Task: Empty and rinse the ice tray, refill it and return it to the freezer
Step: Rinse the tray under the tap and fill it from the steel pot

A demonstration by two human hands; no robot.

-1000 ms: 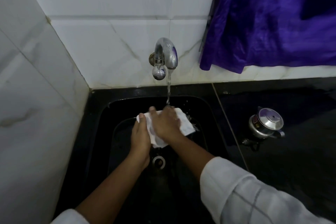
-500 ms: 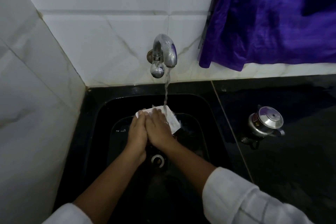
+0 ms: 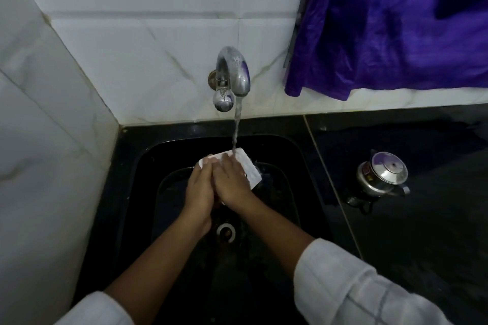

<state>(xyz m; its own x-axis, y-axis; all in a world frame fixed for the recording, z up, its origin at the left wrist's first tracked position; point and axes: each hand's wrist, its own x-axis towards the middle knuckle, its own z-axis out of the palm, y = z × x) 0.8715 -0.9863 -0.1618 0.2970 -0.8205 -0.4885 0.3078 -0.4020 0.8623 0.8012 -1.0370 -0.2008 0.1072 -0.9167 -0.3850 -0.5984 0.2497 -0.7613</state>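
At the bottom of the frame white sleeves [image 3: 356,285] are seen, and the forearms are stretched over the black sink [image 3: 126,192], past its drain [image 3: 225,231]. At centre the white ice tray [image 3: 249,167] is clasped between both hands: the left hand [image 3: 200,187] is curled against its left edge, and the right hand [image 3: 232,182] is laid across its top. The tray lies under and just beyond the fingers, its bare corner jutting right, nearer the right hand. Its long axis cannot be told, most of it being covered. Its far edge is struck by the stream [image 3: 236,126] from the tap [image 3: 233,71] above.
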